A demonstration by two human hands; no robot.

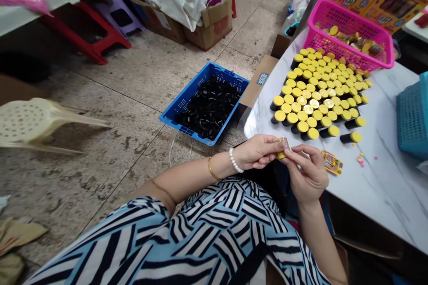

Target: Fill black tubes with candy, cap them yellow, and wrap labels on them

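Both of my hands meet just off the table's near edge, around a small yellow item with a printed wrapper [283, 146]. My left hand [262, 151], with a pearl bracelet at the wrist, pinches its left side between thumb and fingers. From the right, the fingers of my right hand [307, 173] are closed on its other side. They partly cover it, so its exact kind is unclear. Beside my right hand lies a flat yellow printed card [332, 162]. Beyond stand many black tubes with yellow caps [313, 133], a few of them lying tilted at the front.
On the white marbled table [384, 196] are a pink basket [351, 51] with yellow-capped pieces, a blue basket [413, 118] and small pink bits [360, 160]. A blue crate [204, 104] of black parts sits on the floor, left. Farther off stand cartons [209, 33] and a cream stool [23, 118].
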